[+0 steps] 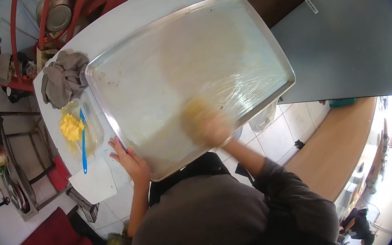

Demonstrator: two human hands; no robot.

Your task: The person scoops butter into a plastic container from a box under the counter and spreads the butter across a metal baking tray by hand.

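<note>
- While the left hand point(132, 162) rests against the near left corner of a large, rectangular, silvery metal tray point(140, 80) with a raised rim, the right hand point(214, 129) is over the tray's near side, well apart from it.
- The left hand's fingers are spread and extended, pointing away from the person along the outside of the rim.
- The right hand is blurred, and a blurred, yellowish-brown thing point(194, 115) shows at its fingers; what it is, and how the fingers close on it, cannot be told.
- The tray lies at an angle on a white table point(140, 9), its near edge close to the person's body.
- Its surface has a shiny, wrinkled, streaked patch point(256, 86) towards the near right corner and small brown specks near the far left one.
- To the left of the tray stands a clear, rectangular plastic container point(95, 139) holding soft, bright yellow lumps point(72, 127).
- A long, blue utensil point(84, 151) leans in the container, its handle reaching over the near edge.
- Beyond the container, a crumpled, grey-brown cloth point(65, 76) lies beside the tray's far left corner.
</note>
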